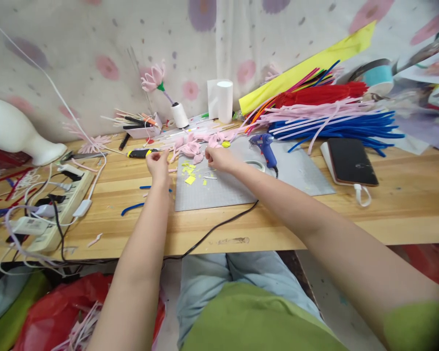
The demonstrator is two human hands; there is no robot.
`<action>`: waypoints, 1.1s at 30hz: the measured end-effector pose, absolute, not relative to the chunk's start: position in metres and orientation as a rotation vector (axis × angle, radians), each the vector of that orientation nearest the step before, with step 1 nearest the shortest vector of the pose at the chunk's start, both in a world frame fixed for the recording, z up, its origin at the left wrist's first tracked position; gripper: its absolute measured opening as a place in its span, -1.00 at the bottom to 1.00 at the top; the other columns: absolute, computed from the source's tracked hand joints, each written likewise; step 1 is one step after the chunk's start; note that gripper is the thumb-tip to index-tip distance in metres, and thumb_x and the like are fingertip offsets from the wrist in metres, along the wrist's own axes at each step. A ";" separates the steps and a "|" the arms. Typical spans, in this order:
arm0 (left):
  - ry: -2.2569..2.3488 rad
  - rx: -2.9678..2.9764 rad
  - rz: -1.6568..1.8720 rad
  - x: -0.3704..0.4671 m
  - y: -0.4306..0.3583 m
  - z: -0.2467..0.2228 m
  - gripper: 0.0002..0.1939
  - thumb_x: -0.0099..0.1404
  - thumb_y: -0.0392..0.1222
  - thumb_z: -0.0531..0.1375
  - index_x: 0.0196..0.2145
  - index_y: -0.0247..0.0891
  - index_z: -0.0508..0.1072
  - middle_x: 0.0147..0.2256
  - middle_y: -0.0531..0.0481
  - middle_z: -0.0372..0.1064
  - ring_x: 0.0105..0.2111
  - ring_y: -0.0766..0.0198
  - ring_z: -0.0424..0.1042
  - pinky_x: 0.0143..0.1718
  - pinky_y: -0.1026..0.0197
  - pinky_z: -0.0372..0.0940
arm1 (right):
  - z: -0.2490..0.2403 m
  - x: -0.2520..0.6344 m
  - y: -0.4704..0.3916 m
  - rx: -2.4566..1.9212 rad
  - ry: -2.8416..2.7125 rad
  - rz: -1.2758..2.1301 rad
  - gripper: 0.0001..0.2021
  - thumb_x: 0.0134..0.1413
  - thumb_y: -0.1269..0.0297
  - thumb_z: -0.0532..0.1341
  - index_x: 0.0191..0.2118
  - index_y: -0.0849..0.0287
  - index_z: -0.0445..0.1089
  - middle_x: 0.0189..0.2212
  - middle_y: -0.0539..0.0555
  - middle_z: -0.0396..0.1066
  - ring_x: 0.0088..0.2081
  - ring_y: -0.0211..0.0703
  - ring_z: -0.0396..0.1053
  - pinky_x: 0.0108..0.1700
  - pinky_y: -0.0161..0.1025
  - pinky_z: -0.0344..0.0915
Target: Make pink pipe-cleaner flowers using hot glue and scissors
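Observation:
My left hand is closed at the left edge of the grey cutting mat, beside a black-and-yellow cutter; what its fingers hold is too small to name. My right hand is closed above the mat, with fingertips pointing left and their contents unclear. Pink fuzzy petal shapes lie between and behind both hands. Yellow scraps are scattered on the mat between my wrists. A blue glue gun rests on the mat to the right, near a white ring.
Blue stems and red stems are piled at the back right. A black device sits at the right. A pink flower stands in a white spool. Left are a power strip and a white foam head. A black cable crosses the front.

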State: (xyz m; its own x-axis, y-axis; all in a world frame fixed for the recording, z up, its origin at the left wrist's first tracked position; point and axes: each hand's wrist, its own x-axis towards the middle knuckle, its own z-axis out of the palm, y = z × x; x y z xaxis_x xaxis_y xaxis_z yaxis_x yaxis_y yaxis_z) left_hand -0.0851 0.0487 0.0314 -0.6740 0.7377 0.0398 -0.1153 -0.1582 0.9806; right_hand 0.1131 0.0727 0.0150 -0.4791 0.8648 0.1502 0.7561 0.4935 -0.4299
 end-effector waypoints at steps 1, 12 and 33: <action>1.556 0.706 1.947 -0.093 0.048 0.033 -0.67 -0.06 -0.32 0.29 -0.44 -0.23 0.16 -0.50 0.21 0.10 -0.59 0.56 0.12 -0.53 0.41 0.07 | 0.015 0.112 0.074 -1.377 -2.428 0.411 -0.78 -0.16 0.50 0.14 -0.30 0.16 0.30 -0.33 0.07 0.45 -0.30 -0.15 0.33 -0.34 -0.31 0.06; 1.654 0.743 1.730 -0.100 0.042 0.030 -0.92 0.09 -0.29 0.13 -0.42 -0.26 0.25 -0.63 0.22 0.02 -0.70 0.52 -0.07 -0.62 0.37 -0.08 | 0.020 0.120 0.080 -1.292 -2.505 0.464 -0.75 -0.20 0.51 0.19 -0.28 0.18 0.36 -0.28 0.05 0.46 -0.25 -0.19 0.37 -0.28 -0.33 0.16; 2.053 1.420 1.404 -0.117 0.041 -0.008 -0.75 -0.03 -0.28 0.20 -0.35 -0.20 0.22 -0.43 0.10 0.35 -0.54 0.42 0.25 -0.42 0.29 0.16 | 0.014 0.142 0.063 -1.213 -1.869 0.808 -0.95 -0.07 0.38 0.17 -0.39 0.19 0.30 -0.44 0.01 0.37 -0.40 -0.27 0.28 -0.30 -0.29 0.20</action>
State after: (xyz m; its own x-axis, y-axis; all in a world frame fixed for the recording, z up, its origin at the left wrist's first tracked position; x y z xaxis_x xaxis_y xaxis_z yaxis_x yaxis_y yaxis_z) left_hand -0.1171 0.0407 -0.0075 -0.4795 0.8316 0.2802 0.5626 0.0463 0.8254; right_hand 0.1419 0.0631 0.0136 -0.2674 0.9306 0.2502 0.4548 0.3507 -0.8186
